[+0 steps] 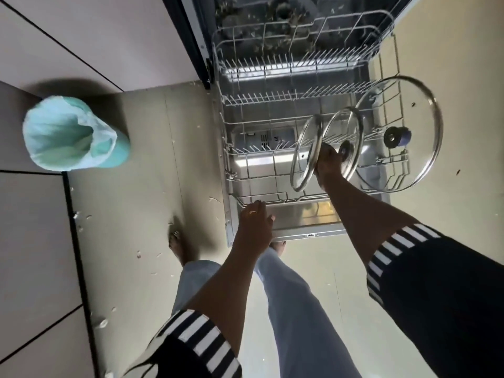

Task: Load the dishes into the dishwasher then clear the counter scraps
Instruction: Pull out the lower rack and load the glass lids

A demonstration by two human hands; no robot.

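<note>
At the bottom of the frame two forearms in dark sleeves with black-and-white striped cuffs reach up the picture, above pale blue trouser legs and bare feet on the beige floor point(131, 214), which is strewn with small white scraps point(103, 321).

The left hand point(255, 218), a ring on one finger, rests on the front edge of the lower dishwasher rack point(229, 148) near centre frame, its fingers curled over the wire; whether they truly clamp it I cannot tell.

A little farther up and to the right, the right hand point(327, 165) is closed around a small glass lid point(304, 156), fingers wrapped at the knob side. That lid stands on edge in the rack, its face turned toward the left of the frame and its disc running up and down the picture. Just right of it, touching or nearly touching the hand, a second small glass lid point(344, 147) also stands on edge, knob toward the viewer. At right centre a large glass lid point(401, 135) with a dark knob leans against the rack's right side, face more open to the camera.

The rack sits pulled out over the open dishwasher door point(305, 222). Beyond, at top centre, rows of white tines lead to the dark tub point(261, 20).

At left centre stands a bin lined with a pale green bag point(73, 135).
</note>
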